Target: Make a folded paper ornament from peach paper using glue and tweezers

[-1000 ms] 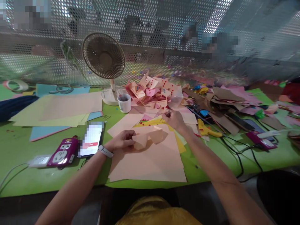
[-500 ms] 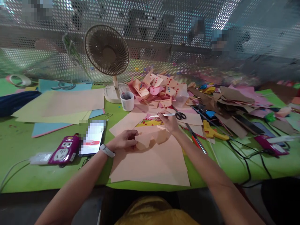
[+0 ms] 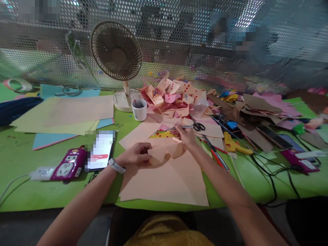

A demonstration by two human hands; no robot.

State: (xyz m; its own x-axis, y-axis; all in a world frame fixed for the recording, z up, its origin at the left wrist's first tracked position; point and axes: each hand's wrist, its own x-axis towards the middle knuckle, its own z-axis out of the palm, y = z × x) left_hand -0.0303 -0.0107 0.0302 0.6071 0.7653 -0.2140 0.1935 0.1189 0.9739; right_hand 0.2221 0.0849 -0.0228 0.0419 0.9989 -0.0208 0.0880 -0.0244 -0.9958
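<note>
My left hand (image 3: 138,153) is closed on the left end of a folded peach paper piece (image 3: 164,154), which has a zigzag lower edge and stands up off the sheets. In my right hand (image 3: 185,135) is a pair of slim metal tweezers (image 3: 188,126), held between thumb and fingers with the pointed tip to the left. That tip hovers over or touches a yellow sheet with small red pieces (image 3: 164,134); I cannot tell which. Beneath both hands lie large peach paper sheets (image 3: 164,188). Black-handled scissors (image 3: 199,126) lie just right of the tweezers.
Behind my hands are a white cup (image 3: 139,110), a fan (image 3: 116,51) and a heap of folded papers (image 3: 176,95). Left lie a phone (image 3: 101,150) and a purple power strip (image 3: 68,165). Right are a yellow glue gun (image 3: 235,145), a cutter (image 3: 217,155), cables and brown paper scraps (image 3: 256,106).
The tweezers have turned slightly in my right hand, and their tip sits a little lower. My left hand keeps its hold on the folded paper. The camera view has shifted slightly.
</note>
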